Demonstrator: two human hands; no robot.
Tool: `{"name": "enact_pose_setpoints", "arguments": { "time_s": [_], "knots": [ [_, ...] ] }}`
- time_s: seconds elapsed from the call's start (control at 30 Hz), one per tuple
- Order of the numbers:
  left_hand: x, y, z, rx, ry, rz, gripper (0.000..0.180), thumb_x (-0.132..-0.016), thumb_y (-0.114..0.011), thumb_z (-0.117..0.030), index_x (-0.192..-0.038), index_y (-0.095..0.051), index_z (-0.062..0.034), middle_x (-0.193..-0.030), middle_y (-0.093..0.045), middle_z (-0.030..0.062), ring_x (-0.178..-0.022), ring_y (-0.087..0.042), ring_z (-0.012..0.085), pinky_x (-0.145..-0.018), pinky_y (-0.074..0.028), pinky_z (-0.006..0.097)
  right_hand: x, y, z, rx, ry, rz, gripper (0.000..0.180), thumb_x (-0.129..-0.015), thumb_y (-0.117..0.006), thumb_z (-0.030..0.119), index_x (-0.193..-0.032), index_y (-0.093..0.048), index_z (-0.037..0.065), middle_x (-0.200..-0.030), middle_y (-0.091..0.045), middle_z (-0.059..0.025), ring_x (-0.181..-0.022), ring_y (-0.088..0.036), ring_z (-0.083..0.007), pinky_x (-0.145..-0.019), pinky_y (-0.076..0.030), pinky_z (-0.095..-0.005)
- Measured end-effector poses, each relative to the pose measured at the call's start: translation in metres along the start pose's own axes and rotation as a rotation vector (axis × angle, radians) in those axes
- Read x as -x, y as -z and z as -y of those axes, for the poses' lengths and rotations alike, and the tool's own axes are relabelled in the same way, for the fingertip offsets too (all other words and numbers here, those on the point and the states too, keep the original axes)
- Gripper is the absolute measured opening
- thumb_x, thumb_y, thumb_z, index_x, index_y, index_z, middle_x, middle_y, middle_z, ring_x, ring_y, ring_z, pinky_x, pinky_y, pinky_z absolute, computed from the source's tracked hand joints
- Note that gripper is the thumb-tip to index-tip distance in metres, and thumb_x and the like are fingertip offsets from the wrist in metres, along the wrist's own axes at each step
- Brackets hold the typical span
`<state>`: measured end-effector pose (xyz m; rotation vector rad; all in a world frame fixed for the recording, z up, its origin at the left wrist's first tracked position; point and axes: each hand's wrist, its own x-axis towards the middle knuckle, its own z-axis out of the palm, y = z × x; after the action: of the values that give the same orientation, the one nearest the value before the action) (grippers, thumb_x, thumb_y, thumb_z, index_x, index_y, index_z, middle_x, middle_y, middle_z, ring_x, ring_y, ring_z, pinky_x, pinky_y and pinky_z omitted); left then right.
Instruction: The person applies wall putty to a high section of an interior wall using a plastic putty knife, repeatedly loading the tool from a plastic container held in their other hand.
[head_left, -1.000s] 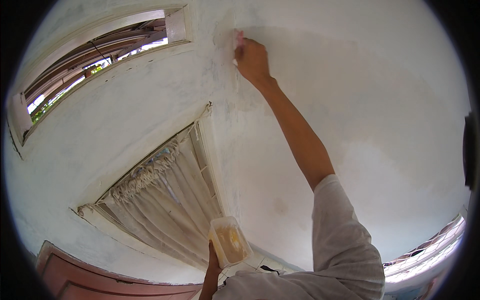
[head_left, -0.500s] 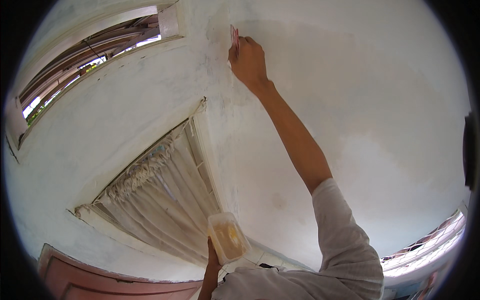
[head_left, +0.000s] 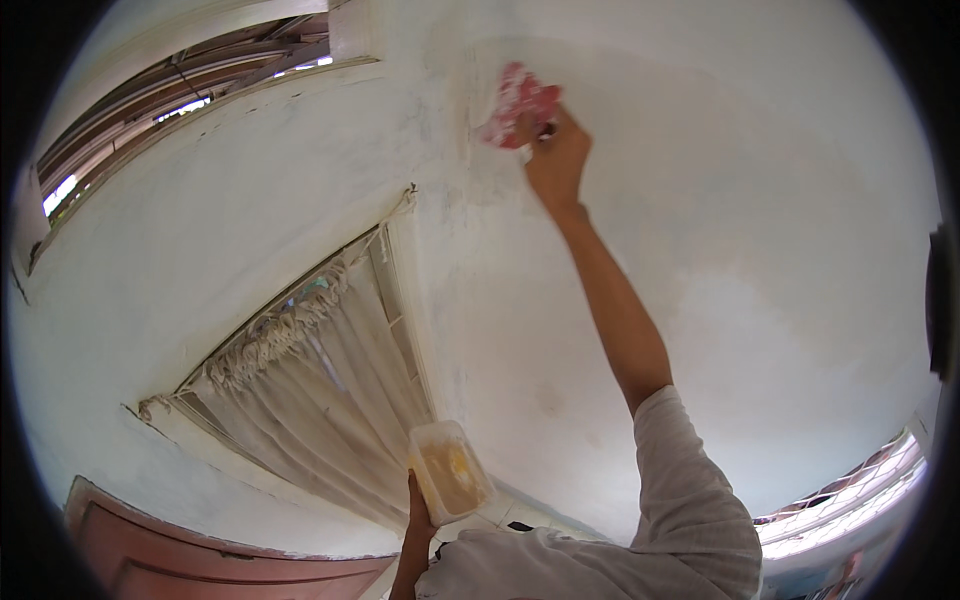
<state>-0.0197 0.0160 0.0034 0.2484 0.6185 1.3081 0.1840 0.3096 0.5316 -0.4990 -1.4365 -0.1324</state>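
Right hand [head_left: 562,165] pinches a red scraper [head_left: 522,105] at twelve o'clock, left hand [head_left: 419,508] grips a tub [head_left: 446,472] at six, where overtilting could cause a spill!

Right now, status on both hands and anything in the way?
Right hand gripping red scraper near wall. Left hand holding plastic tub. Nothing seen blocking the scraper.

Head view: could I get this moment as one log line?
right hand: holds white-smeared red tool near wall | left hand: holds translucent tub
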Motion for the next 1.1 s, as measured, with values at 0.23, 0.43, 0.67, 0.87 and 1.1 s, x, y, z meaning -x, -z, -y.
{"name": "enact_pose_setpoints", "arguments": {
  "time_s": [0.23,0.43,0.67,0.87,1.1],
  "knots": [
    [0.002,0.005,-0.002,0.058,-0.044,0.048,0.073,-0.104,-0.038,-0.067,-0.154,-0.040,-0.0140,-0.142,-0.057,0.0108,-0.127,-0.060,0.0285,-0.104,-0.054,0.045,-0.064,-0.034,-0.045,0.327,0.059,0.093,0.022,-0.087,-0.077,0.016,-0.090,-0.065,-0.002,-0.072,-0.068,-0.0158,-0.060,-0.065,-0.0311,-0.062,-0.051,-0.0403],
    [0.003,0.008,0.001,0.007,-0.052,-0.028,0.074,-0.103,-0.039,-0.068,-0.154,-0.041,-0.0142,-0.143,-0.057,0.0102,-0.127,-0.060,0.0281,-0.104,-0.054,0.047,-0.075,-0.074,-0.054,0.519,0.036,0.083,0.031,-0.085,-0.079,0.015,-0.095,-0.062,-0.010,-0.076,-0.070,-0.0236,-0.073,-0.072,-0.0390,-0.070,-0.057,-0.0457],
    [0.010,0.012,-0.004,0.021,-0.047,-0.029,0.074,-0.103,-0.039,-0.069,-0.154,-0.040,-0.0148,-0.143,-0.057,0.0095,-0.127,-0.060,0.0275,-0.104,-0.054,0.046,-0.079,-0.070,-0.039,0.598,-0.044,0.242,0.034,-0.088,-0.071,0.019,-0.100,-0.059,-0.011,-0.084,-0.069,-0.0294,-0.082,-0.071,-0.0451,-0.078,-0.058,-0.0519],
    [0.006,0.013,-0.005,0.012,0.008,0.023,0.074,-0.103,-0.039,-0.069,-0.154,-0.040,-0.0149,-0.144,-0.056,0.0093,-0.127,-0.060,0.0274,-0.105,-0.054,0.047,-0.087,-0.046,-0.047,0.706,-0.057,0.238,0.037,-0.089,-0.070,0.023,-0.107,-0.061,-0.007,-0.092,-0.069,-0.0308,-0.087,-0.070,-0.0453,-0.078,-0.058,-0.0526],
    [0.007,0.023,-0.009,-0.006,0.018,0.031,0.075,-0.103,-0.039,-0.069,-0.155,-0.039,-0.0152,-0.145,-0.056,0.0091,-0.128,-0.059,0.0272,-0.105,-0.054,0.046,-0.051,0.020,0.016,0.534,-0.095,0.100,0.030,-0.090,-0.072,0.020,-0.100,-0.064,-0.007,-0.078,-0.072,-0.0203,-0.077,-0.073,-0.0364,-0.072,-0.058,-0.0452]
  ]
}}
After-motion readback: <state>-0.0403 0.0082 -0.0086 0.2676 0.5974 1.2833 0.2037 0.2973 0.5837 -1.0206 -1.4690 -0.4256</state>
